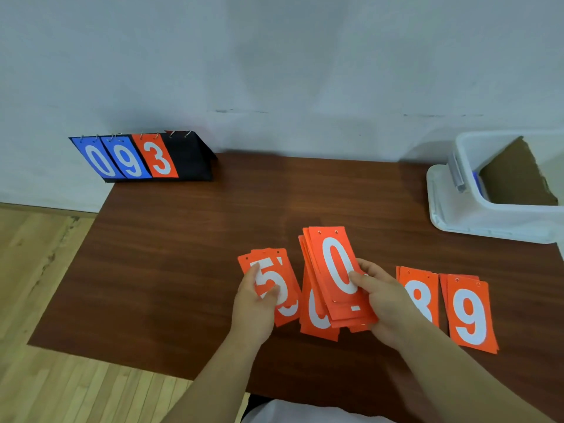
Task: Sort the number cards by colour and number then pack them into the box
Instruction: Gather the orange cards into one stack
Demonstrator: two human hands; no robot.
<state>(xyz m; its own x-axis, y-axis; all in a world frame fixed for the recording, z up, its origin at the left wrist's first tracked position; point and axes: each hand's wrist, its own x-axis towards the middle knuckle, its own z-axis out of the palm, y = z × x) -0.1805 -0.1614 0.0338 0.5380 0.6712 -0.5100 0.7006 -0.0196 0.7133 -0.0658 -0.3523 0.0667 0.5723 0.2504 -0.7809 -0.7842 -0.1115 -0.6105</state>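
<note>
Orange number cards lie along the near part of the brown table (171,270). My right hand (381,303) grips a thick stack of orange cards (335,270) with a 0 on top, raised above a flat pile showing part of a 6 or 0 (317,319). My left hand (256,303) pinches the top card of the 5 pile (268,270) between thumb and fingers. To the right lie an 8 pile (422,291) and a 9 pile (470,315). The white plastic box (488,221) stands at the far right.
A black flip scoreboard (143,158) stands at the table's far left corner by the wall, showing blue 0, blue 9 and orange 3. Brown cardboard (515,178) leans inside the white box, with something blue beside it. Wooden floor lies left of the table.
</note>
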